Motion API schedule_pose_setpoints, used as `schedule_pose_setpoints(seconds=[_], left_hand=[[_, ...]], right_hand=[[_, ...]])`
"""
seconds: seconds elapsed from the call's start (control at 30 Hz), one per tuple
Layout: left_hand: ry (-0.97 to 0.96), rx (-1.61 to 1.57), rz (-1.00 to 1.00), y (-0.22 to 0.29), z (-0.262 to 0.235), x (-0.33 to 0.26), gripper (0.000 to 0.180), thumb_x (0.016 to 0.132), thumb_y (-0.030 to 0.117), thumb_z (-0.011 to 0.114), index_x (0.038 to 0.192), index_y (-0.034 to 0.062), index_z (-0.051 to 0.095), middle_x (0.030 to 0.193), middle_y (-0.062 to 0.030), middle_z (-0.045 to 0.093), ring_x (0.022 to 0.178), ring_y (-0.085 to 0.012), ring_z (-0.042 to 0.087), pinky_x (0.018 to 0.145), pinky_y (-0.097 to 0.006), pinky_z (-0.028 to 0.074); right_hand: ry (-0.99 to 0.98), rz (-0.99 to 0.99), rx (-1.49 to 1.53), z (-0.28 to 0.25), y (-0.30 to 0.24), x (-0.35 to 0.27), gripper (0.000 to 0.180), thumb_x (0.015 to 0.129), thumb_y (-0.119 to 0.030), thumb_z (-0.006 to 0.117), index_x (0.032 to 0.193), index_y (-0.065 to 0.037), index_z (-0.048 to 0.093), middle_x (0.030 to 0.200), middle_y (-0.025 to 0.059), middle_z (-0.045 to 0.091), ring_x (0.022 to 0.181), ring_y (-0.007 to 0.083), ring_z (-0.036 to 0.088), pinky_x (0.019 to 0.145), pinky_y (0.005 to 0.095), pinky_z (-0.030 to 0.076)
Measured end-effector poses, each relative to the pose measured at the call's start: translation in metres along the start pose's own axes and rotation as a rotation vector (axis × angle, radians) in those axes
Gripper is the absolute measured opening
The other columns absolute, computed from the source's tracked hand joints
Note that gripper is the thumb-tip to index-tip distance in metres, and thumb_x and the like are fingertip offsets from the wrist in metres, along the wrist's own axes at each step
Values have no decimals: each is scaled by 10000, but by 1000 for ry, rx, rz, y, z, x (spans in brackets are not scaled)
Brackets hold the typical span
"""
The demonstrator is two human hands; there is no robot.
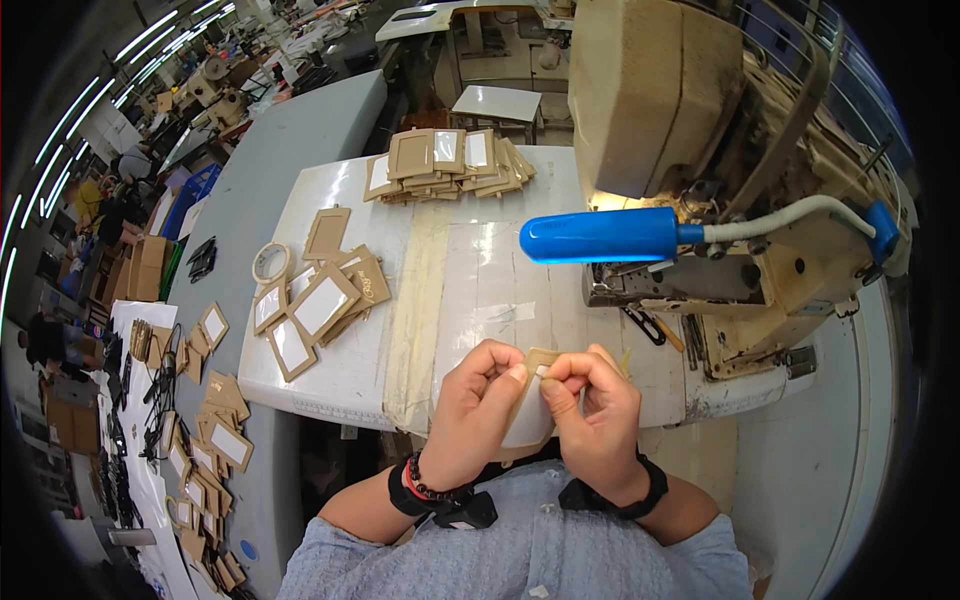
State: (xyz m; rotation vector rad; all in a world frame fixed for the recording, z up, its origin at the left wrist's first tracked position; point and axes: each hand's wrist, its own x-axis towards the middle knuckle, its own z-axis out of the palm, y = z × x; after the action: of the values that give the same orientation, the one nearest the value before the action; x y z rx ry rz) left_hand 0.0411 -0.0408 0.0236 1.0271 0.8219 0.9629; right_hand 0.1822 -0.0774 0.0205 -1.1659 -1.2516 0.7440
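Observation:
Both hands pinch a tan badge holder (527, 424) with a pale window, tilted just over the front edge of the white sewing table (480, 290). My left hand (472, 412) grips its left side, thumb on top near the upper edge. At its upper right, my right hand (600, 412) is closed on the border with thumb and index finger. A small white piece (541, 371) shows beside the right fingertips; what it is I cannot tell. Fingers cover part of the holder's border.
A sewing machine (750, 300) with a blue lamp (600, 236) stands at right. Scissors (643, 326) lie beneath it. Similar holders are piled at the back (412, 154) and left (325, 303), near a tape roll (271, 263). More holders (232, 443) lie on the grey surface further left.

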Motion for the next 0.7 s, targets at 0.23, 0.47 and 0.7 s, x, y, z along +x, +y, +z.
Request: schedule_pose_setpoints(seconds=[0.23,0.47,0.7], left_hand=[[-58,-78,-22,0,-2,2,86,989,86,525,1027,18,560,901,7,600,809,-20,525,700,-194,434],[-71,-40,27,-1,-1,4,78,984,78,535,1027,19,559,881,17,588,791,-13,515,680,-188,425],[-66,9,82,3,2,0,69,991,82,543,1022,21,552,844,34,563,741,-6,478,641,-182,395]], right_hand=[[14,4,37,-1,1,2,47,865,43,648,889,21,613,801,21,507,665,69,481,623,205,401],[41,-20,41,0,1,3,74,841,65,666,873,21,617,780,21,518,646,64,492,608,197,403],[88,-63,-16,2,-3,3,99,810,76,691,846,11,625,760,26,552,637,67,516,591,204,421]])
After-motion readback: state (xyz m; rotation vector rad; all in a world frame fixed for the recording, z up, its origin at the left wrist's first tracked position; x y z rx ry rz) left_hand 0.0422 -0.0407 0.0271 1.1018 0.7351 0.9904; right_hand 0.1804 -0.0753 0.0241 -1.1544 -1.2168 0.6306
